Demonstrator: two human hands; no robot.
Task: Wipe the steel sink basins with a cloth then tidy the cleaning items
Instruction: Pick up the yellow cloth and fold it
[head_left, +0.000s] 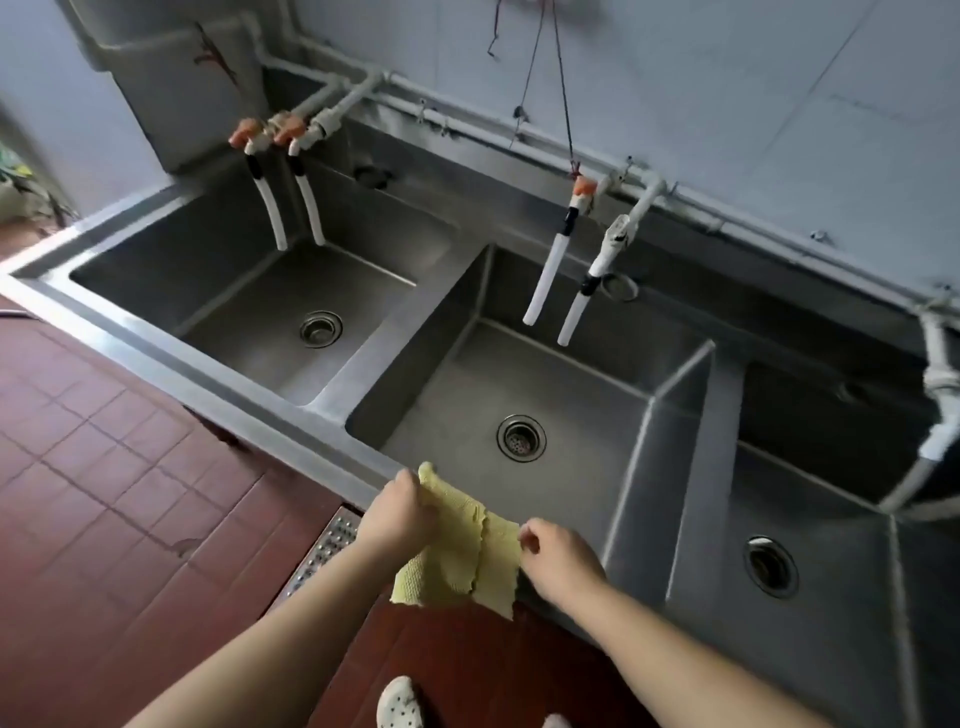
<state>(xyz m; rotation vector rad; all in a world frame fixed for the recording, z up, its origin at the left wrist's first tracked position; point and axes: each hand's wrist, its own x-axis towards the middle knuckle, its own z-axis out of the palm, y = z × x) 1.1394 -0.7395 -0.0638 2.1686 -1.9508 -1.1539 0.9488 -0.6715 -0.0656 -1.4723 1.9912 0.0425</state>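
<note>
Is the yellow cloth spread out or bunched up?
Mostly spread: the left hand and right hand stretch the yellow cloth between them, creased in the middle.

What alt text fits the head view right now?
Both hands, left hand and right hand, hold a yellow cloth stretched between them at the front rim of the middle basin of a three-basin steel sink; white hoses hang above.

Middle basin (571, 415): open from above; two white hoses (540, 283) hang at its far side
Left basin (260, 332): two hoses (291, 208) at far edge
Right basin (810, 597): pipe (930, 457) slants across far right
</note>
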